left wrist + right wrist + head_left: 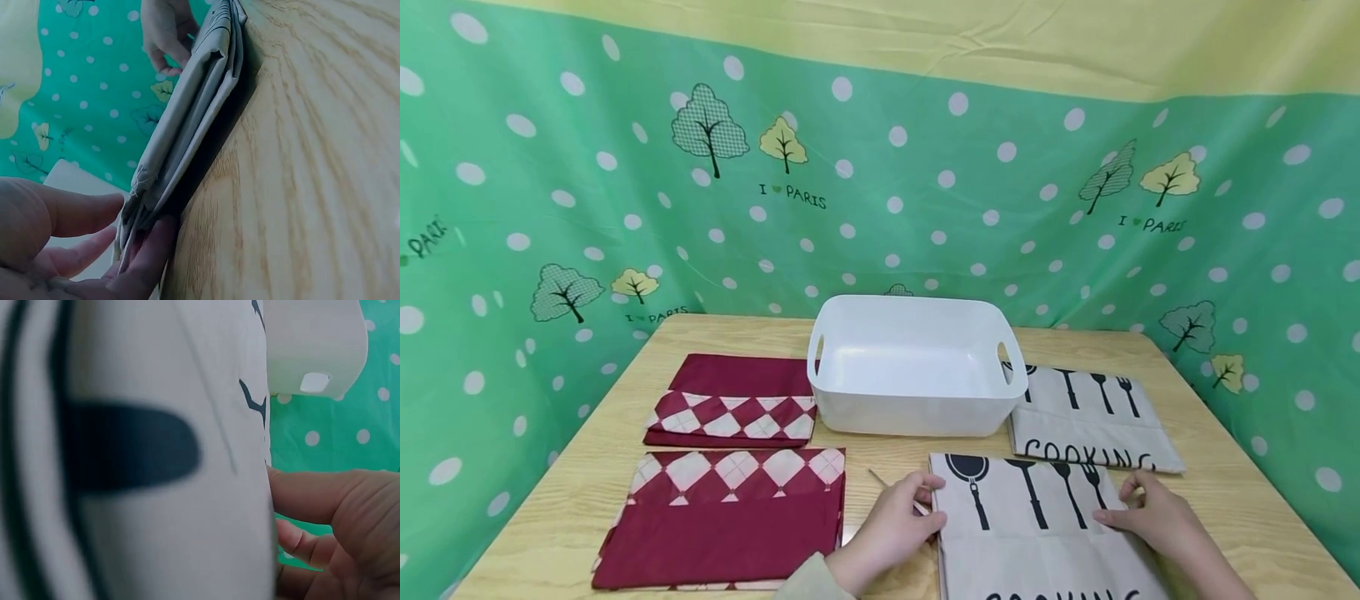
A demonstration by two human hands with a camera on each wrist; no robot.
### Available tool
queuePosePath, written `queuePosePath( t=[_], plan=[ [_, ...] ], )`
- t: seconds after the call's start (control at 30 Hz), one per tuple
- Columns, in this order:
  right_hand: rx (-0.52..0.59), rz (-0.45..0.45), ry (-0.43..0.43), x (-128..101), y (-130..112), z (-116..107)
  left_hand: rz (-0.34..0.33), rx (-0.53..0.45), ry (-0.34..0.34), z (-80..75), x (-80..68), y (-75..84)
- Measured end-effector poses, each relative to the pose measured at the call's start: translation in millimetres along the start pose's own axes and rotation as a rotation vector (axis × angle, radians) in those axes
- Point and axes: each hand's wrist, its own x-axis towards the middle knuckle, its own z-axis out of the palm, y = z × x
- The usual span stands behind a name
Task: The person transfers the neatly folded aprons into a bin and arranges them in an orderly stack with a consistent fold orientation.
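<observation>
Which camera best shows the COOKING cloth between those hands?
The head view shows the COOKING cloth best, its utensil print clear, though the frame cuts its near end. Left wrist shows its layered folds edge-on; right wrist, a partly blurred close-up.

Wooden table (1262,508): white bin (917,414), maroon cloths (722,533), grey cloths (1090,423) (all folded).

A pale wooden table (1240,483) — behind it, a green curtain (917,200) with white dots

The person wears a plain, pale beige cloth sleeve (817,578) ending near the bare left hand (893,523); the right hand (1161,515) and its slender visible forearm (1213,565) are bare too.
</observation>
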Motion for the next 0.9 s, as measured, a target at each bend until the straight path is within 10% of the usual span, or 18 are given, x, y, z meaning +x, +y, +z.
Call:
queuePosePath(
  t=[0.43, 0.9],
  plan=[
    [0.165, -0.034, -0.081, -6.6, -7.8, 1.2, -0.035, -0.194, -0.127, -1.4, -3.5, 1.1],
    [0.241, -0.060, -0.207, -16.3, -17.8, -3.1, -0.029, -0.204, -0.105, -11.7, -5.5, 0.0]
  ],
)
